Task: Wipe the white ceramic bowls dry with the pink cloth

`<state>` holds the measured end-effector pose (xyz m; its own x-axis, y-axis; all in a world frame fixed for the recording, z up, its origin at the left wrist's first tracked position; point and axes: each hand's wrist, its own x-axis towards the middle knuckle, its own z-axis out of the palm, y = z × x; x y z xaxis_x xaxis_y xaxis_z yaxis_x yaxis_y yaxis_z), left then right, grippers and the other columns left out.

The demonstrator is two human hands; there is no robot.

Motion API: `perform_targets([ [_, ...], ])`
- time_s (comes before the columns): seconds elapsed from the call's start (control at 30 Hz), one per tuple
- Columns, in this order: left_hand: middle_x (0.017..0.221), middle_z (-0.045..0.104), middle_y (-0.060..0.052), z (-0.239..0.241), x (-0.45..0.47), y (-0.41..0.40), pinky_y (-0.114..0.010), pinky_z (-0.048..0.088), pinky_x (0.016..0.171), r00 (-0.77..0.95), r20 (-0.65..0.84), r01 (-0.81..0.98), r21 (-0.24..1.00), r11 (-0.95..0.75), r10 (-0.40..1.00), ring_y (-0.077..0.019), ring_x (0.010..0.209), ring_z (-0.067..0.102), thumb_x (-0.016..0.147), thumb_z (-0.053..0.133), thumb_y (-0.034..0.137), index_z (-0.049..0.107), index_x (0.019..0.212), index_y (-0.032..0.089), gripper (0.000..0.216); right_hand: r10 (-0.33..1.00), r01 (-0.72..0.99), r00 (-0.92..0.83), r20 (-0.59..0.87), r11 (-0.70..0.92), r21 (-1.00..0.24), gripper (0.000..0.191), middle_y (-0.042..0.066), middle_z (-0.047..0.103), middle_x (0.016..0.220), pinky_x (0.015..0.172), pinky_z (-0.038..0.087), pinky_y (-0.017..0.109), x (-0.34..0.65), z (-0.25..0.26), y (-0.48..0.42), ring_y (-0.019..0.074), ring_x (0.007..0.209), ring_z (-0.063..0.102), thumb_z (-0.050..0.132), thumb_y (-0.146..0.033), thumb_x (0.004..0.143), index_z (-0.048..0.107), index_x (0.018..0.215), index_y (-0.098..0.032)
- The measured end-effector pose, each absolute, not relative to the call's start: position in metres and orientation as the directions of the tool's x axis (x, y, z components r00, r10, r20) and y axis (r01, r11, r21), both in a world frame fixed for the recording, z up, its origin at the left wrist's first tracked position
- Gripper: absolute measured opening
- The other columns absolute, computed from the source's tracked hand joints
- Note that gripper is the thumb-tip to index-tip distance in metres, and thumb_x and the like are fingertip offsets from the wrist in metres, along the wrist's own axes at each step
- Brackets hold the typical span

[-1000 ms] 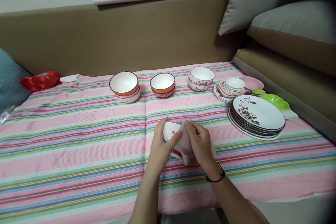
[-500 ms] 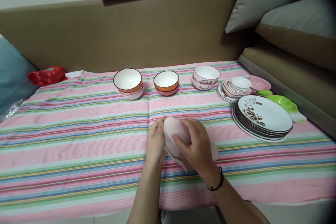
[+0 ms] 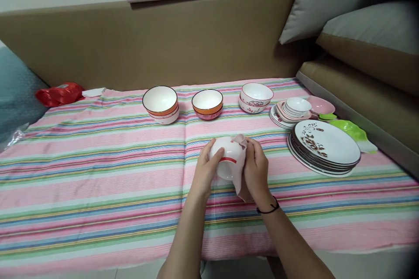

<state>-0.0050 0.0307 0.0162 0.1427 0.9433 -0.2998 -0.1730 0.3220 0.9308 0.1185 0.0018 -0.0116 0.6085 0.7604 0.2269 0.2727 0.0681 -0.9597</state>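
A white bowl (image 3: 225, 150) with a red mark is held tilted above the striped cloth, its outer side and base facing me. My left hand (image 3: 207, 165) is closed on the bowl's left side, thumb across the outside. On the other side, my right hand (image 3: 257, 165) grips a thin pale pink cleaning cloth (image 3: 240, 172) pressed against the bowl's right edge. Part of that cloth hangs below my right fingers. What lies inside the bowl is hidden.
Along the back stand stacked orange-rimmed bowls (image 3: 160, 100), a second stack (image 3: 207, 103) and white patterned bowls (image 3: 256, 96). Right of me are flowered plates (image 3: 327, 139), small dishes (image 3: 296, 107), a pink dish (image 3: 321, 105) and a green leaf-shaped dish (image 3: 352, 133). A red package (image 3: 60, 94) lies far left.
The cleaning cloth, which covered the bowl, has shifted to its right side, exposing the white outside. My right hand moved from over the bowl to its right edge; my left thumb now crosses it.
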Motion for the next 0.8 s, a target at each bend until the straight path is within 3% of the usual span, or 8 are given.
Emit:
perform_targets([
  [0.1,0.121,0.065,-0.011,0.014,-0.003,0.032,-0.037,0.046,0.094,0.101,-0.272,-0.144,0.948,0.284,0.957,-0.0299,0.114,0.058,0.071,0.078,0.04,0.065,0.124,0.022,0.058,0.754,0.213,0.632,0.18,0.054,-0.975,0.035,0.008,0.068,0.108,0.085,0.046,0.038,0.125,-0.014,0.006,0.0229,0.098,0.06,0.042,-0.046,0.094,0.062,0.106,-0.02],
  [0.3,0.114,0.067,-0.01,0.009,-0.001,0.031,-0.036,0.047,0.091,-0.013,-0.244,-0.163,0.957,0.238,0.97,-0.0275,0.108,0.06,0.065,0.082,0.037,0.069,0.112,0.021,0.051,0.874,0.243,0.403,0.272,0.184,-0.953,0.033,0.007,0.062,0.127,0.108,0.036,0.045,0.124,-0.01,0.009,0.0238,0.123,0.052,0.054,-0.044,0.089,0.068,0.112,-0.025],
  [0.47,0.106,0.068,-0.009,0.011,0.0,0.032,-0.033,0.049,0.081,0.001,-0.283,-0.224,0.934,0.276,0.959,-0.024,0.094,0.062,0.059,0.084,0.036,0.068,0.111,0.019,0.057,0.921,0.149,0.333,0.201,0.159,-0.976,0.034,0.003,0.058,0.136,0.113,0.032,0.044,0.129,-0.006,0.01,0.0231,0.13,0.048,0.061,-0.045,0.085,0.069,0.113,-0.028],
  [0.57,0.106,0.067,-0.009,0.012,-0.002,0.031,-0.03,0.049,0.075,0.016,-0.279,-0.208,0.938,0.276,0.96,-0.0229,0.092,0.061,0.057,0.085,0.035,0.067,0.112,0.019,0.06,0.925,-0.038,0.376,0.062,0.082,-0.996,0.037,0.004,0.065,0.124,0.102,0.042,0.04,0.131,-0.007,0.012,0.0231,0.117,0.056,0.061,-0.049,0.084,0.07,0.11,-0.025],
  [0.67,0.114,0.065,-0.011,0.014,-0.005,0.03,-0.029,0.048,0.073,0.061,-0.262,-0.164,0.949,0.268,0.963,-0.0232,0.096,0.059,0.059,0.084,0.037,0.063,0.118,0.02,0.065,0.894,-0.227,0.431,-0.125,-0.027,-0.974,0.04,0.004,0.071,0.103,0.076,0.05,0.032,0.131,-0.012,0.014,0.0207,0.089,0.062,0.057,-0.055,0.084,0.07,0.101,-0.021],
  [0.73,0.118,0.063,-0.011,0.015,-0.007,0.029,-0.029,0.047,0.074,0.091,-0.261,-0.139,0.952,0.272,0.961,-0.0233,0.098,0.058,0.061,0.083,0.039,0.061,0.122,0.02,0.067,0.885,-0.259,0.428,-0.18,-0.07,-0.963,0.042,0.004,0.07,0.092,0.066,0.048,0.031,0.131,-0.014,0.015,0.0197,0.079,0.061,0.054,-0.057,0.085,0.07,0.093,-0.019],
  [0.8,0.116,0.064,-0.011,0.016,-0.009,0.03,-0.028,0.047,0.074,0.102,-0.272,-0.137,0.949,0.285,0.957,-0.0228,0.097,0.059,0.061,0.083,0.039,0.061,0.123,0.02,0.068,0.891,-0.192,0.433,-0.138,-0.059,-0.98,0.043,0.004,0.07,0.094,0.071,0.049,0.032,0.131,-0.015,0.016,0.0205,0.083,0.061,0.05,-0.058,0.088,0.07,0.096,-0.02],
])
